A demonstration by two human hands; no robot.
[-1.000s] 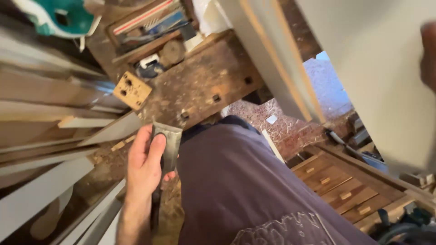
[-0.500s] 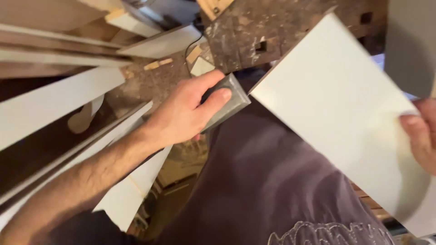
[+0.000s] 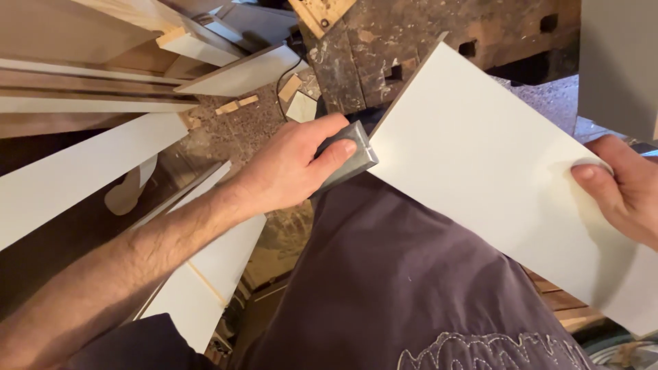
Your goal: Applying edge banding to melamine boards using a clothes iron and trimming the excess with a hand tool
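left hand [image 3: 291, 168] grips 1 grey block [image 3: 346, 154] | right hand [image 3: 627, 185] pinches 1 white panel [image 3: 493, 178]

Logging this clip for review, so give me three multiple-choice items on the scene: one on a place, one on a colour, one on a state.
1. Where does the grey block meet the white panel?
A. at its near left edge
B. on its far corner
C. under its middle

2. What colour is the panel's face?
A. black
B. white
C. red

3. How is the right hand engaged?
A. hanging free
B. flat on the workbench
C. gripping the panel's right side

Answers:
1 A: the left hand presses the block against that edge.
2 B: the face is plain white.
3 C: its thumb lies on the panel's face.
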